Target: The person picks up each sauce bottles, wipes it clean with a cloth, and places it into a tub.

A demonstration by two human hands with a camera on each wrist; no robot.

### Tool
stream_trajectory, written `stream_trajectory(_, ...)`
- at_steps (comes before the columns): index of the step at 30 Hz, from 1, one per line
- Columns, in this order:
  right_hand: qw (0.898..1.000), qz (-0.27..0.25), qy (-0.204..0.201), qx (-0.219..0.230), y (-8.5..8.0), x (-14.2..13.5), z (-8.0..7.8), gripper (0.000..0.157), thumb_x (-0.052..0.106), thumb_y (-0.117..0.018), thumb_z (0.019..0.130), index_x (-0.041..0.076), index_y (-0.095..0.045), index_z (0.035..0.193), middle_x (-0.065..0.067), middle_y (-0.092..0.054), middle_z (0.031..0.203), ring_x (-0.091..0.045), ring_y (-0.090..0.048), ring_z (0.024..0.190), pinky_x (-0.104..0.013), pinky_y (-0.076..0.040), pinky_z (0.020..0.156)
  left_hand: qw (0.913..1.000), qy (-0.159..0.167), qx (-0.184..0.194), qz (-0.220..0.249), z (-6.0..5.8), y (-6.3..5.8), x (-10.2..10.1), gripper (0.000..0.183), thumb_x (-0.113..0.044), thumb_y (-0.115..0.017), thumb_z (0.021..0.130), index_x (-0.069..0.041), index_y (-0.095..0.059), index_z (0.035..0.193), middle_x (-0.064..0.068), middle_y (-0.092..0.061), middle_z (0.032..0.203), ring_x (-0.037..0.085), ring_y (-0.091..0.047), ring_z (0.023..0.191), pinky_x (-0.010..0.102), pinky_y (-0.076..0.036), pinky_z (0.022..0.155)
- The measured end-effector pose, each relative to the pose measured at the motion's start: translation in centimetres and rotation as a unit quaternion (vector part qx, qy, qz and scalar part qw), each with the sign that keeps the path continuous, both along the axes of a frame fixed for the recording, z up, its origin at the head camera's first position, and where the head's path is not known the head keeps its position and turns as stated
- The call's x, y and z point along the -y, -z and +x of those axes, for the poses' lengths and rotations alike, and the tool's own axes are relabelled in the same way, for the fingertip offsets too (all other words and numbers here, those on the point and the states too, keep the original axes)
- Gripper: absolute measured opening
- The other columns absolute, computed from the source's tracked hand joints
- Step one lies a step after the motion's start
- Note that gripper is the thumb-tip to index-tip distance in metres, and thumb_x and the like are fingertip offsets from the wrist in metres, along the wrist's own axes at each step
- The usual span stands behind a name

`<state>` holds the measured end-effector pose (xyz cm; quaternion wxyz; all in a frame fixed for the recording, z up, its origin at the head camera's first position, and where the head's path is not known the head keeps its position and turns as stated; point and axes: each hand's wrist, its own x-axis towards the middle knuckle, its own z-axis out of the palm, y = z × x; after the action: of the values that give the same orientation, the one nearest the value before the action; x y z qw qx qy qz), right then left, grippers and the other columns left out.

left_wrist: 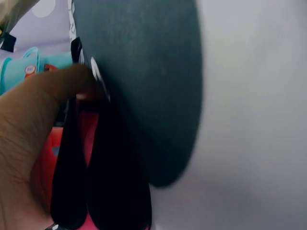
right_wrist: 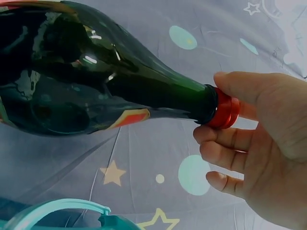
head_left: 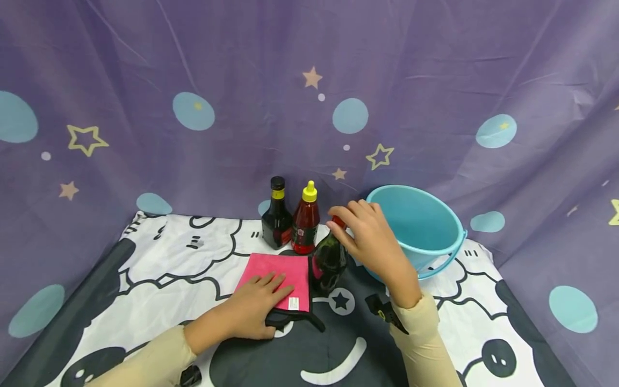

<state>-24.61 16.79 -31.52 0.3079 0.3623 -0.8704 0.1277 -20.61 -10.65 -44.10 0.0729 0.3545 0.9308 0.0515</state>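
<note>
My right hand [head_left: 369,236] pinches the red cap [right_wrist: 226,109] of a dark green glass bottle [right_wrist: 96,72] between thumb and fingers. In the head view the bottle leans, its neck toward the right; whether its base touches the cloth below, I cannot tell. My left hand [head_left: 253,306] rests with spread fingers on a flat pink fabric piece [head_left: 280,269], folded, with black edging and a small white tag. The left wrist view has the thumb [left_wrist: 53,88] lying across its thick black folded edges [left_wrist: 117,182].
Behind the pink fabric stand a dark sauce bottle [head_left: 276,217] with a black cap and a red sauce bottle [head_left: 306,223] with a yellow cap. A light blue bucket [head_left: 416,220] stands at the right. A patterned purple curtain [head_left: 242,80] hangs behind the black-and-white cloth [head_left: 179,269].
</note>
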Motion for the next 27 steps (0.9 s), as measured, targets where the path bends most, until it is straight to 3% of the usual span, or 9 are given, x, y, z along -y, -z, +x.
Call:
stream_trajectory(6, 1.0, -0.003, 0.01, -0.013, 0.0, 0.2, 0.1, 0.022, 0.026, -0.067, 0.098, 0.011, -0.071, 0.114, -0.002, -0.056, 0.08, -0.02, -0.046, 0.073, -0.037, -0.033, 0.072, 0.9949, 0.013, -0.095, -0.031, 0.1, 0.5, -1.2, 0.078, -0.037, -0.083, 0.078, -0.007, -0.054, 0.144, 0.024, -0.054, 0.147, 0.044, -0.054, 0.135, 0.056, -0.048, 0.106)
stream_trajectory(9, 1.0, -0.004, 0.01, -0.015, 0.1, 0.2, 0.1, 0.022, 0.026, -0.067, 0.098, 0.011, -0.071, 0.114, -0.002, -0.055, 0.08, -0.02, -0.045, 0.073, -0.038, -0.033, 0.072, 0.9889, 0.024, -0.143, -0.035, 0.3, 1.0, -1.6, 0.07, -0.027, -0.085, 0.077, -0.005, -0.057, 0.138, 0.025, -0.06, 0.139, 0.043, -0.061, 0.127, 0.054, -0.053, 0.099)
stream_trajectory(14, 1.0, -0.007, 0.01, -0.017, 0.2, 0.3, 0.1, 0.023, 0.025, -0.069, 0.096, 0.011, -0.071, 0.114, -0.003, -0.056, 0.08, -0.02, -0.045, 0.072, -0.037, -0.033, 0.071, 0.9823, 0.036, -0.182, -0.029, 0.3, 1.4, -1.6, 0.07, -0.011, -0.087, 0.072, -0.008, -0.056, 0.136, 0.023, -0.064, 0.134, 0.041, -0.066, 0.12, 0.05, -0.057, 0.093)
stream_trajectory(20, 1.0, -0.008, 0.01, -0.018, 0.3, 0.4, 0.1, 0.024, 0.025, -0.07, 0.096, 0.01, -0.071, 0.114, -0.005, -0.058, 0.081, -0.021, -0.046, 0.072, -0.038, -0.035, 0.072, 0.9683, 0.056, -0.243, 0.017, 0.1, 1.6, -1.2, 0.064, -0.002, -0.084, 0.074, -0.01, -0.061, 0.133, 0.019, -0.067, 0.129, 0.036, -0.069, 0.113, 0.045, -0.06, 0.088)
stream_trajectory(27, 1.0, -0.011, 0.009, -0.024, 0.3, 0.4, 0.1, 0.025, 0.025, -0.072, 0.094, 0.01, -0.072, 0.114, -0.004, -0.056, 0.08, -0.02, -0.044, 0.071, -0.038, -0.036, 0.071, 0.9479, 0.054, -0.298, 0.099, -0.5, 0.9, -0.7, 0.056, 0.007, -0.081, 0.075, -0.008, -0.067, 0.128, 0.021, -0.07, 0.123, 0.035, -0.072, 0.108, 0.041, -0.062, 0.083)
